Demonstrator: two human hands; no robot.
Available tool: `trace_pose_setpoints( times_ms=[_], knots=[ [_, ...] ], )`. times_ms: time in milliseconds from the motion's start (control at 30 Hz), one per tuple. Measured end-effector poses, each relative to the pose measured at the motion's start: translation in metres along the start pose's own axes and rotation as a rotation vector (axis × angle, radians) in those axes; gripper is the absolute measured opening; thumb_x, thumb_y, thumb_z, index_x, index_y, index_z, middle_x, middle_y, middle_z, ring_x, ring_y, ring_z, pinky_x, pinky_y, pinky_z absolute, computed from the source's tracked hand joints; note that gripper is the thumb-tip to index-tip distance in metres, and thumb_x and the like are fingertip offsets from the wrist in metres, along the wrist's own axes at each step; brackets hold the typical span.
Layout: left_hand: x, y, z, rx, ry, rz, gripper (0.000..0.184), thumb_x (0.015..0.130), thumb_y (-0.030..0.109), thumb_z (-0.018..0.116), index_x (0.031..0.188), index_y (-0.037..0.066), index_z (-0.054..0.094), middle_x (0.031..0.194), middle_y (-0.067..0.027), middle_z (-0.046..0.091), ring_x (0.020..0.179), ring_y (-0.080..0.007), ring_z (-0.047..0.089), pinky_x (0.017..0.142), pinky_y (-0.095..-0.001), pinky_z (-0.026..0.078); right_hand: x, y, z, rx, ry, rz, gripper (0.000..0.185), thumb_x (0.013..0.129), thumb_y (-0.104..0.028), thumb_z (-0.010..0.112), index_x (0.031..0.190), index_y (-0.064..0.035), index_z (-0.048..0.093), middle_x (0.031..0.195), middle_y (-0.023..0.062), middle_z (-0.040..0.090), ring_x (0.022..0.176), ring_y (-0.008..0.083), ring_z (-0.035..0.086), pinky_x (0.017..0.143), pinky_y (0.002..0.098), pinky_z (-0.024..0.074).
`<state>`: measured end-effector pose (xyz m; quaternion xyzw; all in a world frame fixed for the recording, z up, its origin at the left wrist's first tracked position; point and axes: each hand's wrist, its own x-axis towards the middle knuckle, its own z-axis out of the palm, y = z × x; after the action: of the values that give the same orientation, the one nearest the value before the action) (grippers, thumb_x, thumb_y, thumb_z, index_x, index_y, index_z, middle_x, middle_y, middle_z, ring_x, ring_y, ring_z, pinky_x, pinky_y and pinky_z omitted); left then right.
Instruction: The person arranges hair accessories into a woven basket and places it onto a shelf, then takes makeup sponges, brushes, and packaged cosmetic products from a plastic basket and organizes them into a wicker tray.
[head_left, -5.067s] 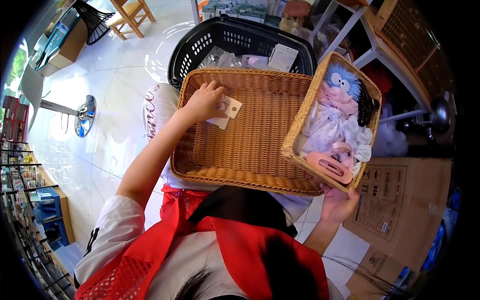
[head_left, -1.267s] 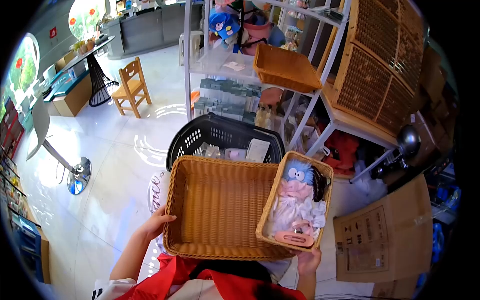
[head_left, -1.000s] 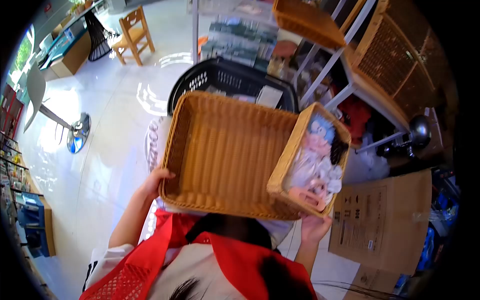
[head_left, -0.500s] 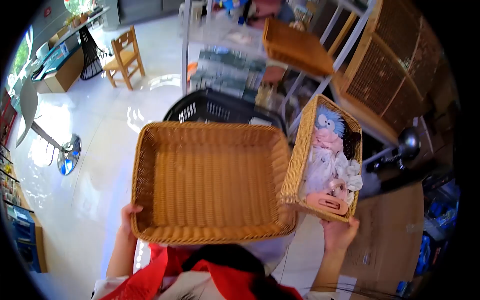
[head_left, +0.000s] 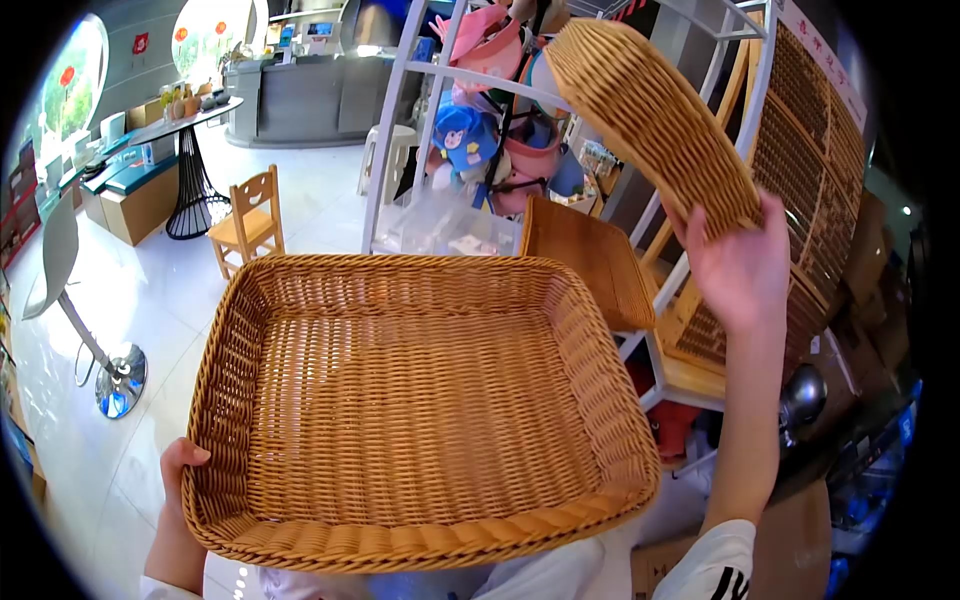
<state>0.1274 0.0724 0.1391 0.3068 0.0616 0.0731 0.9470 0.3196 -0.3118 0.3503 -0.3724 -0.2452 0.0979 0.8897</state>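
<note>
A large brown wicker basket [head_left: 420,420] with nothing inside fills the lower middle. At its left rim, my left hand [head_left: 180,470] is closed with the thumb over the edge. Higher up on the right, my right hand [head_left: 738,255] grips the near end of a smaller woven basket [head_left: 655,120]. That basket is raised and its outer wall faces me, so its contents are hidden. It is held close to a white metal rack [head_left: 398,130].
On the rack hang a blue hat [head_left: 465,135] and pink hats [head_left: 490,50]; a brown tray [head_left: 590,260] sits lower. A wooden chair [head_left: 248,215], a bar stool [head_left: 90,330] and a round table [head_left: 185,120] stand left. Wooden lattice panels [head_left: 810,150] rise at right.
My right hand has lifted the smaller basket up toward the rack, hiding its contents. The large basket is still in my left hand and appears bigger. My view has tilted up.
</note>
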Motion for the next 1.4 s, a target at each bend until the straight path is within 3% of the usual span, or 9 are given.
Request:
trace_pose_setpoints(
  times_ms=[67,167,367,500,800,1000,1233,1267,1400],
  knots=[
    [0.029,-0.001,0.013,0.035,-0.056,0.027,0.068,0.063,0.019,0.045,0.127,-0.005,0.040,0.119,-0.0206,0.054,0.101,-0.0323,0.058,0.088,-0.0424,0.050,0.047,-0.002,0.000,-0.044,0.045,-0.056,0.047,0.088,-0.026,0.046,0.121,0.0069,0.036,0.119,0.0220,0.047,0.109,0.0313,0.050,0.087,0.0380,0.0528],
    [0.075,-0.004,0.030,0.029,-0.132,-0.006,0.072,0.060,0.017,0.046,0.127,-0.005,0.039,0.120,-0.0208,0.053,0.103,-0.0327,0.056,0.091,-0.0411,0.049,0.108,-0.014,-0.016,-0.170,-0.035,-0.104,0.044,0.088,-0.024,0.045,0.117,0.0072,0.037,0.118,0.0216,0.048,0.108,0.0308,0.051,0.091,0.0417,0.0503],
    [0.113,-0.021,0.062,-0.040,-0.063,-0.144,0.077,0.052,0.013,0.048,0.126,-0.006,0.040,0.122,-0.0223,0.050,0.108,-0.0332,0.052,0.094,-0.0391,0.045,0.158,-0.026,-0.028,-0.128,0.132,0.056,0.043,0.087,-0.020,0.041,0.119,0.0066,0.032,0.124,0.0236,0.041,0.115,0.0357,0.045,0.094,0.0476,0.0472],
    [0.095,-0.003,0.079,-0.005,0.061,-0.274,0.076,0.051,0.014,0.047,0.124,-0.006,0.042,0.118,-0.0210,0.052,0.106,-0.0327,0.053,0.092,-0.0363,0.046,0.172,-0.029,-0.004,-0.190,0.408,0.112,0.048,0.084,-0.023,0.039,0.122,0.0038,0.029,0.126,0.0240,0.038,0.115,0.0368,0.044,0.094,0.0505,0.0463],
    [0.013,0.102,0.119,0.005,0.299,-0.390,0.073,0.056,0.014,0.046,0.126,-0.006,0.041,0.120,-0.0204,0.053,0.106,-0.0361,0.053,0.094,-0.0447,0.043,0.246,-0.028,-0.004,0.155,0.512,0.438,0.044,0.081,-0.019,0.044,0.119,0.0037,0.038,0.124,0.0215,0.045,0.117,0.0350,0.044,0.099,0.0513,0.0385],
    [-0.017,0.154,0.147,-0.002,0.478,-0.292,0.071,0.058,0.011,0.044,0.126,-0.007,0.041,0.123,-0.0197,0.051,0.109,-0.0353,0.051,0.096,-0.0439,0.043,0.314,0.023,-0.010,0.175,0.578,0.482,0.045,0.079,-0.015,0.046,0.119,0.0031,0.038,0.125,0.0229,0.042,0.118,0.0388,0.042,0.096,0.0594,0.0382],
    [0.000,0.191,0.131,0.007,0.610,-0.221,0.070,0.058,0.010,0.044,0.126,-0.005,0.042,0.124,-0.0176,0.051,0.114,-0.0345,0.048,0.100,-0.0444,0.038,0.337,0.058,-0.005,0.189,0.503,0.556,0.048,0.077,-0.011,0.045,0.121,0.0054,0.035,0.126,0.0230,0.040,0.119,0.0405,0.041,0.097,0.0594,0.0378],
    [0.008,0.196,0.129,0.016,0.601,-0.203,0.070,0.058,0.010,0.044,0.126,-0.005,0.042,0.124,-0.0173,0.051,0.115,-0.0343,0.048,0.101,-0.0444,0.038,0.338,0.062,-0.005,0.171,0.543,0.588,0.044,0.079,-0.013,0.048,0.119,0.0041,0.040,0.121,0.0204,0.046,0.115,0.0373,0.046,0.095,0.0552,0.0418],
    [0.032,0.214,0.120,0.023,0.523,-0.180,0.070,0.059,0.011,0.045,0.128,-0.004,0.040,0.126,-0.0167,0.049,0.117,-0.0331,0.046,0.102,-0.0452,0.036,0.336,0.068,0.033,-0.488,0.566,0.637,0.037,0.087,-0.022,0.043,0.113,0.0039,0.046,0.117,0.0168,0.049,0.106,0.0257,0.052,0.087,0.0445,0.0482]
  ],
)
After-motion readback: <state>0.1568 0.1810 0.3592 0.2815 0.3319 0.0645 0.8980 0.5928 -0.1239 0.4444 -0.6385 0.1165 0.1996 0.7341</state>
